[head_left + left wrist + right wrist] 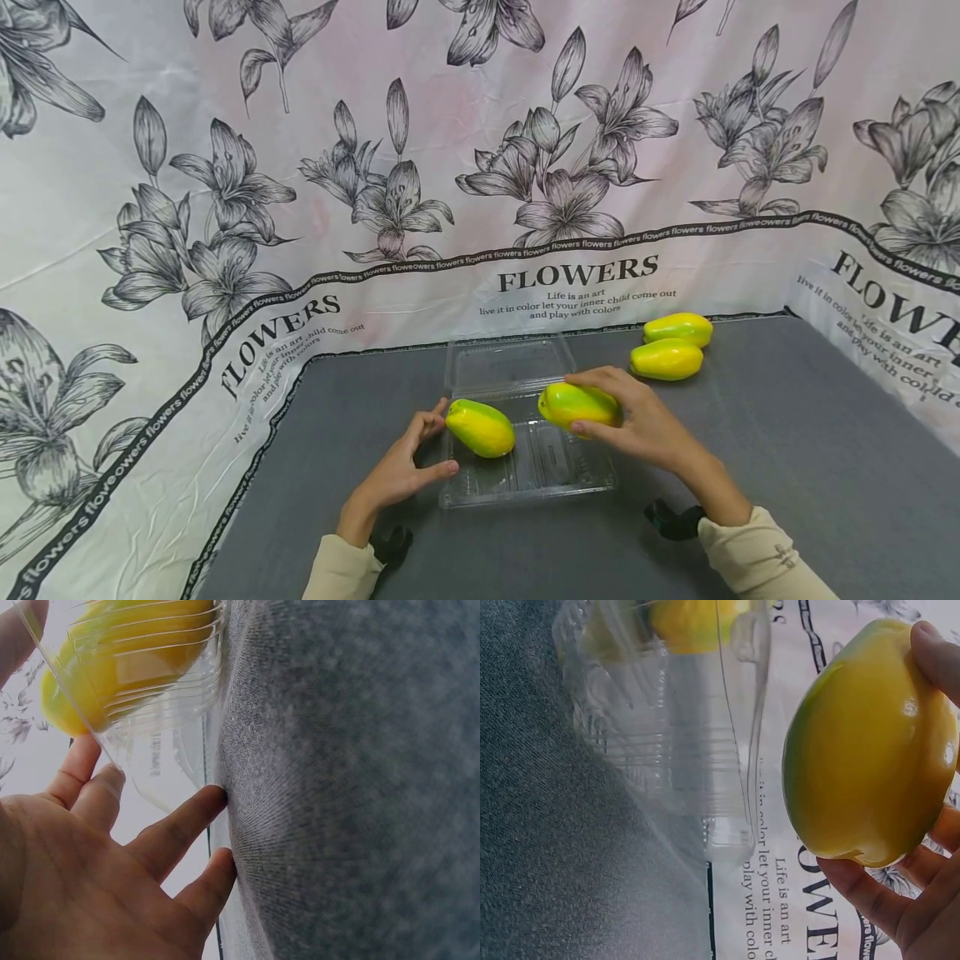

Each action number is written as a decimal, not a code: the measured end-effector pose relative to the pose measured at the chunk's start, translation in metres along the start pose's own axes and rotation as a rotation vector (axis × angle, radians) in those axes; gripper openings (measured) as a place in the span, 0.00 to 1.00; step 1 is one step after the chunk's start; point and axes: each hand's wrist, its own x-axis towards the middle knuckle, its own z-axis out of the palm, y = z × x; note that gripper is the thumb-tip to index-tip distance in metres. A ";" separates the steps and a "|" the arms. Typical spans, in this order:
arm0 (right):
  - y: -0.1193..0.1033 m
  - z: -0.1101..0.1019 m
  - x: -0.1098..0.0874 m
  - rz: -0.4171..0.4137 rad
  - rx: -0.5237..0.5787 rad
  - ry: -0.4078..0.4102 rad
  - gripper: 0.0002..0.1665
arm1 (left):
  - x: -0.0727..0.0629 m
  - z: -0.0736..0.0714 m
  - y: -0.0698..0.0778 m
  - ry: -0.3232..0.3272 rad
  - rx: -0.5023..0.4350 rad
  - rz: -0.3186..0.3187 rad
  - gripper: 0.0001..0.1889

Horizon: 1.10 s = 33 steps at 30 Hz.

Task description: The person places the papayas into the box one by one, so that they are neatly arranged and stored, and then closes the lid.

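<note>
A clear plastic clamshell container point(543, 479) lies with its lid point(510, 364) folded back on the grey table. One green-and-yellow papaya point(483, 429) sits in the left part of its base. Beside the container's left edge is my left hand point(401, 467), thumb and fingers spread; in the left wrist view, fingertips touch the tabletop and the container's side. My right hand point(637, 417) grips a second papaya point(573, 406) between thumb and fingers, above the right part of the base. In the right wrist view, that held papaya point(870, 750) is clear of the container.
Two more papayas point(667, 358) lie together at the back right of the table point(787, 450). A white curtain point(420, 308) with printed flowers and lettering stands along the back and sides. Dark straps point(675, 518) are at both wrists.
</note>
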 end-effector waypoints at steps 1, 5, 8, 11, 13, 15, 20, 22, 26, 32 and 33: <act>0.000 0.001 0.000 -0.003 0.001 -0.001 0.35 | 0.000 0.000 0.000 0.001 0.002 -0.001 0.29; 0.000 0.003 0.000 -0.017 0.000 -0.006 0.34 | 0.000 0.000 0.000 0.001 0.003 -0.006 0.28; -0.001 0.005 0.000 -0.028 0.009 -0.011 0.34 | 0.001 0.000 0.000 0.002 0.007 -0.009 0.28; -0.002 0.006 0.000 -0.028 0.018 -0.016 0.35 | 0.001 0.000 0.000 0.003 0.011 -0.011 0.28; -0.003 0.007 0.000 -0.021 0.026 -0.025 0.35 | 0.001 0.000 0.000 0.002 0.010 -0.011 0.28; -0.005 0.008 0.000 -0.010 0.029 -0.032 0.35 | 0.000 0.000 0.000 0.001 0.007 -0.013 0.28; -0.008 0.008 0.000 0.001 0.033 -0.044 0.36 | 0.000 -0.001 0.001 0.000 0.006 -0.010 0.28; -0.009 0.009 0.001 -0.003 0.037 -0.049 0.36 | 0.000 -0.001 0.001 -0.001 0.006 -0.004 0.29; -0.011 0.011 0.001 -0.015 0.049 -0.058 0.36 | 0.000 0.000 0.002 0.002 0.005 0.002 0.29; -0.013 0.017 0.001 -0.033 0.068 -0.067 0.35 | 0.000 0.001 0.002 0.012 0.016 0.001 0.29; -0.014 0.018 0.001 -0.033 0.068 -0.070 0.35 | 0.000 0.002 0.002 0.014 0.016 0.002 0.29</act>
